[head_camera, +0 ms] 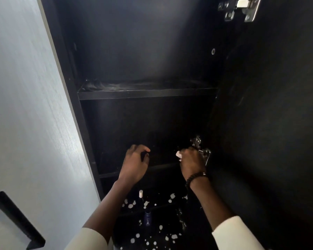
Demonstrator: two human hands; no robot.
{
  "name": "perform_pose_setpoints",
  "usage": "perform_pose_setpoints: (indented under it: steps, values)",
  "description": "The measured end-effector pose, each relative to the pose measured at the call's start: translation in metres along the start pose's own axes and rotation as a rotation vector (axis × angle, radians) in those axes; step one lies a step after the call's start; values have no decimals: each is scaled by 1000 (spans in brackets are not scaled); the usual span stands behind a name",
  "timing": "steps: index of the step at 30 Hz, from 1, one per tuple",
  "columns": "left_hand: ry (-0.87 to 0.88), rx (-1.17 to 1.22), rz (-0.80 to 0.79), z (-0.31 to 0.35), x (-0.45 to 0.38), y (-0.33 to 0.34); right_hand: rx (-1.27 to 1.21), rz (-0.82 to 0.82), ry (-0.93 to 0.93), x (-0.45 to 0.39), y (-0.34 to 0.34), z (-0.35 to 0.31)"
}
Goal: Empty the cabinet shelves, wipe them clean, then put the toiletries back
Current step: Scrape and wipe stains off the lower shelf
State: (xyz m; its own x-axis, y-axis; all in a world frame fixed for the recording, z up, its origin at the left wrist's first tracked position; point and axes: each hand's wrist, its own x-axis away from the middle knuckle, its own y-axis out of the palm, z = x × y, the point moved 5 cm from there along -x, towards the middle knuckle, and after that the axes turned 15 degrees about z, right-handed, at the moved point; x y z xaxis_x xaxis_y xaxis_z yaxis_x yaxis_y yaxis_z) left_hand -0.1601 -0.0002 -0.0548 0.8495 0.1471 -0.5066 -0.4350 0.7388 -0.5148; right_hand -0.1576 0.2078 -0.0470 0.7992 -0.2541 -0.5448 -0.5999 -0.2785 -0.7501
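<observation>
The black cabinet stands open, and its upper shelf (146,93) is bare with dust streaks at the left. My left hand (135,163) reaches over the lower shelf (163,166) with curled fingers; the dark hides whether anything is in them. At the shelf's right end, my right hand (192,161) pinches a small white cloth or wipe (178,154) next to the lower door hinge (200,147). Below the hands, a white-capped bottle (141,193) and a dark blue bottle (148,218) stand on a black white-speckled surface (152,239).
The open cabinet door (271,123) fills the right side, with an upper metal hinge (239,8) at the top. A pale wall panel (25,105) runs down the left, and a black handle (13,217) sits at the lower left.
</observation>
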Motion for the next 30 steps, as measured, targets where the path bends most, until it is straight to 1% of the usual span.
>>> perform_pose_setpoints:
  steps: [3, 5, 7, 9, 11, 14, 15, 16, 18, 20, 21, 22, 24, 26, 27, 28, 30]
  values:
    - [-6, 4, 10, -1, -3, -4, -107, 60, 77, -21, 9, -6]
    - [-14, 8, 14, -3, -4, -7, -155, 43, 78, -26, 16, -16]
    - [-24, 2, 20, -8, -5, -7, -118, -57, -26, -18, 14, -31]
    - [-36, 2, 19, -13, -5, -6, -83, -103, -109, -3, 9, -30]
    - [-40, 5, 16, -15, -5, -7, -22, -63, -75, 6, -1, -12]
    - [-23, 16, 31, -13, -5, -8, 19, 85, 34, 13, -13, 8]
    - [-20, 19, 39, -12, -5, -9, 22, 101, 66, 17, -14, 6]
    - [-17, 23, 51, -12, -6, -10, 4, 89, 75, 21, -13, -3]
    - [0, 20, 76, -14, -7, -14, -95, -2, 45, 34, -8, -30]
    - [38, -18, 97, -18, -7, -20, -176, -62, -62, 48, -5, -54]
    - [64, -55, 103, -21, -6, -23, -191, -76, -108, 51, -4, -54]
    - [99, -104, 108, -25, -7, -26, -192, -73, -112, 49, -6, -48]
    - [154, -184, 114, -34, -7, -32, -137, -23, -35, 38, -10, -20]
    - [128, -187, 123, -41, -7, -36, -73, 43, 77, 31, -13, 5]
    - [93, -169, 125, -43, -7, -38, -77, 55, 104, 31, -12, 5]
    - [54, -144, 130, -45, -6, -38, -97, 43, 99, 34, -8, -5]
    - [-13, -89, 160, -43, -6, -41, -180, -15, 9, 48, 2, -43]
